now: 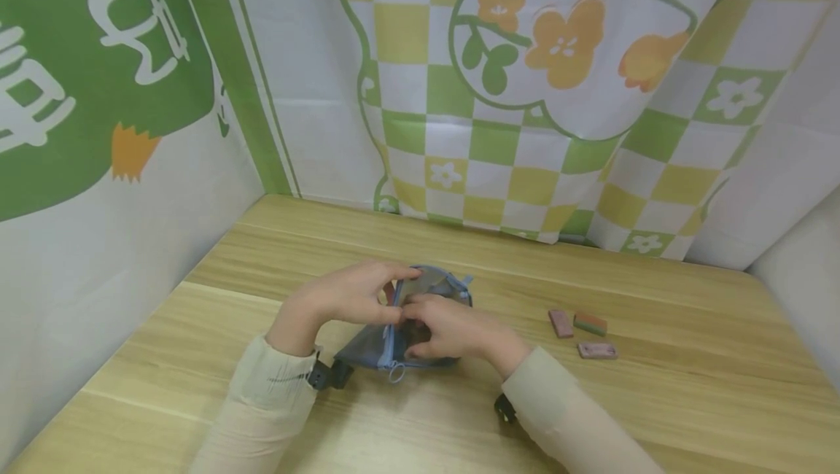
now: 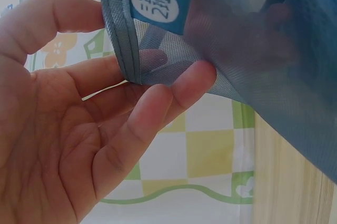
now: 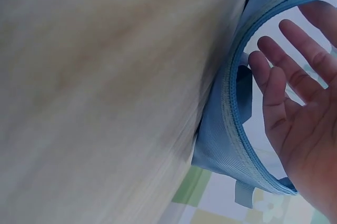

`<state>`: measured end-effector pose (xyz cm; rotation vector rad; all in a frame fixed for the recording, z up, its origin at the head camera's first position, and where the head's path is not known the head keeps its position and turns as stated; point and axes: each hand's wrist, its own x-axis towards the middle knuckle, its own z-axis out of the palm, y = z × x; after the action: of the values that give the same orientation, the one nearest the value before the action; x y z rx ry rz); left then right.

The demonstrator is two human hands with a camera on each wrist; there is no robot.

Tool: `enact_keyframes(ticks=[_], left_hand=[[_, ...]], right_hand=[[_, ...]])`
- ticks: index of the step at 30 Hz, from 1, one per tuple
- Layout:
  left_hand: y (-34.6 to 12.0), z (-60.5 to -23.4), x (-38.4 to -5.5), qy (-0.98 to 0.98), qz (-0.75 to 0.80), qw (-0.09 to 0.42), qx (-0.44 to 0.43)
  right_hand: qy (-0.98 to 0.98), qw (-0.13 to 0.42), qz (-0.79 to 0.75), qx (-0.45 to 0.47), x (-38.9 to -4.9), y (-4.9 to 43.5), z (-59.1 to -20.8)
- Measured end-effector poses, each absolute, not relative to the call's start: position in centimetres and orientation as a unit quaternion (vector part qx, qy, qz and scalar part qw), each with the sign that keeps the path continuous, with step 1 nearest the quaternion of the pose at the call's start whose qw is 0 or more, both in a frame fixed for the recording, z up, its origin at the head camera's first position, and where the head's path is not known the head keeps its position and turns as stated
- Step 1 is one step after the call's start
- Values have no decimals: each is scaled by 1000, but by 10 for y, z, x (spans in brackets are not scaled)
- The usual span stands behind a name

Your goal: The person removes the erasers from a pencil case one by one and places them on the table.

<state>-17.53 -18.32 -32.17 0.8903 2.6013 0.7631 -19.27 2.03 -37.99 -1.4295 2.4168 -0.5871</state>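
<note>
A blue mesh zip pouch lies on the table with its round mouth spread toward the right. My left hand holds the pouch's rim; up close, the thumb and fingers lie on both sides of the mesh edge, beside a blue label with white lettering. My right hand reaches into the mouth from the right. Its fingers are spread and slightly bent inside the zipper rim, with nothing between them. A dark flat piece shows inside the pouch near the fingertips.
Right of the pouch, three small blocks lie on the wooden table: two dull pink ones and an orange-and-green one. A ring zipper pull hangs at the pouch's front. Printed cloth hangs behind the table.
</note>
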Motion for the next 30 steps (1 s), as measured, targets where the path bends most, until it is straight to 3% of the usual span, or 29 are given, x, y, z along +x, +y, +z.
enact_keyframes(ticks=[12, 30], left_hand=[[-186, -322, -177, 903, 262, 144, 307], [-186, -321, -174, 901, 280, 150, 294]], right_hand=[[833, 162, -180, -496, -194, 17, -381], [846, 156, -111, -498, -194, 9, -384]])
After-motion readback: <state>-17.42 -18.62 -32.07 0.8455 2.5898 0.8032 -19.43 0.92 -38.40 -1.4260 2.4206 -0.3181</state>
